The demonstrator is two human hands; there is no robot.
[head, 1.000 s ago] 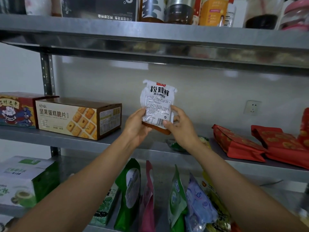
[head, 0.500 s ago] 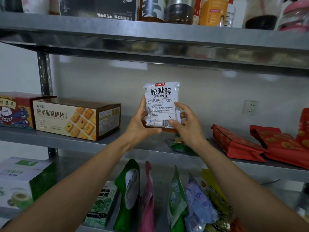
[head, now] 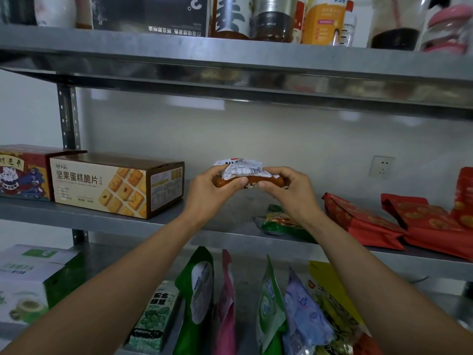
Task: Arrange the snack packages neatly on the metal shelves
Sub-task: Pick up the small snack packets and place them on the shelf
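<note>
Right now both hands grip one snack packet between them: the left hand curls round its left end with the thumb pressed along the lower edge, and the right hand pinches the right end the same way. The packet is soft, crinkled film, white with fine dark print on top and a smooth brown band along the edge facing the camera. It is tipped nearly flat and bunched between the two grips.

It hangs over the middle shelf of dull grey sheet metal, in the gap between the biscuit box and the red pouches. Whether it touches the shelf I cannot tell. Just below the right wrist a glossy green packet lies flat on the same shelf.

The biscuit box is matte cardboard, tan, oblong, printed with square biscuits. The red pouches are stiff, gusseted and lying on their sides — one overlapping the next.

Further out, slim foil pouches stand upright in a row on the lower shelf, and jars and bottles line the top shelf.
</note>
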